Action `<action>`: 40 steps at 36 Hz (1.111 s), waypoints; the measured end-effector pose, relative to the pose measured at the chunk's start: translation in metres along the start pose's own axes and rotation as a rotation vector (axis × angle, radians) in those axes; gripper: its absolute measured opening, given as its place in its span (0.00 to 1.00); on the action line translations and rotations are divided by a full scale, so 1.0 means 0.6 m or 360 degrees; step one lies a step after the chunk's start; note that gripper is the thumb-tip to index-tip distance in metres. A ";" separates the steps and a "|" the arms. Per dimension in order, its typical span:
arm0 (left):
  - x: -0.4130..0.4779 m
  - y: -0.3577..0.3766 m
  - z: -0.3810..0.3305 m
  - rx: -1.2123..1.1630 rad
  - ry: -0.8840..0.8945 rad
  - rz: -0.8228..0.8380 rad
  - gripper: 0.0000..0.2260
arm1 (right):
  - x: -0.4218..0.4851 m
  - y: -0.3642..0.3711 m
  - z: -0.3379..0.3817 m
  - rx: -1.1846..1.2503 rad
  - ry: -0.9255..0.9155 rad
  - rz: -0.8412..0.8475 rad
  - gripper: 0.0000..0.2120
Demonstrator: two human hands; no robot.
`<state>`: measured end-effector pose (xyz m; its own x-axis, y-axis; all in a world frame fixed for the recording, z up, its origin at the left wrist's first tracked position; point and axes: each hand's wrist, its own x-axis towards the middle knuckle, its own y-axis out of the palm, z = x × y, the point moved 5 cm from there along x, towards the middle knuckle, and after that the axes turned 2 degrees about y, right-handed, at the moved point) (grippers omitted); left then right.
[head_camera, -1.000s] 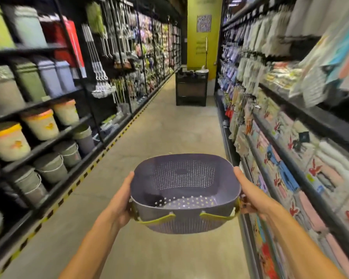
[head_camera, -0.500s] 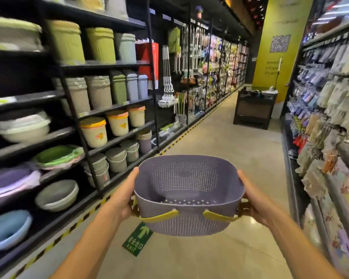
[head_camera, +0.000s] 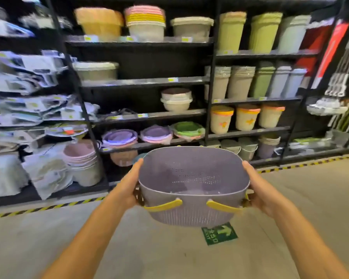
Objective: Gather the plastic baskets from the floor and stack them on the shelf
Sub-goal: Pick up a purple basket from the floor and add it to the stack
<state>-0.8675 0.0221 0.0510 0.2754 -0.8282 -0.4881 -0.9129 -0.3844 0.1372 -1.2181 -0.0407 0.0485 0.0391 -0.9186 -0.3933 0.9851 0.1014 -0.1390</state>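
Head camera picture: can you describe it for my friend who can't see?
A left hand and right hand hold a purple basket with yellow handles by its sides, facing black store shelves full of bins and bowls.

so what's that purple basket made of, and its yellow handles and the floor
Purple basket: looks like moulded plastic, matte; thin even walls, rows of small holes. Yellow handles: seemingly smooth plastic, perhaps a bit glossier. Floor: probably sealed concrete; grey, faint sheen.

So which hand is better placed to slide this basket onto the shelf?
Probably the left hand. Both it and the right hand grip the purple basket, but the stacked purple baskets on the shelf lie toward the left.
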 end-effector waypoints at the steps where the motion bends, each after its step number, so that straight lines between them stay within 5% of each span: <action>1: -0.013 -0.020 -0.001 -0.0013 0.0026 -0.0065 0.25 | 0.008 0.026 0.009 -0.0031 -0.0016 0.0063 0.26; 4: -0.050 -0.089 -0.003 -0.0066 0.0086 -0.0268 0.18 | 0.021 0.112 0.036 -0.0114 -0.0055 0.0222 0.25; 8: -0.089 -0.211 0.008 -0.0160 0.0092 -0.0498 0.24 | 0.021 0.242 0.057 -0.0218 -0.0076 0.0426 0.22; 21: -0.279 -0.597 0.063 -0.0468 0.0168 -0.1092 0.18 | -0.071 0.714 0.057 -0.0362 -0.0086 0.1083 0.21; 26: -0.367 -0.723 0.078 -0.0625 0.0295 -0.1236 0.19 | -0.141 0.892 0.049 -0.0512 -0.0118 0.1315 0.28; 40: -0.526 -0.982 0.131 -0.0930 0.0401 -0.1624 0.21 | -0.317 1.238 0.032 -0.0822 -0.0275 0.1792 0.25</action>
<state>-0.4405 0.5419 0.0562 0.9022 -0.0658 -0.4263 0.0169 -0.9821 0.1875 -0.4906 0.2019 0.0375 0.8765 -0.2584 -0.4063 0.2108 0.9646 -0.1587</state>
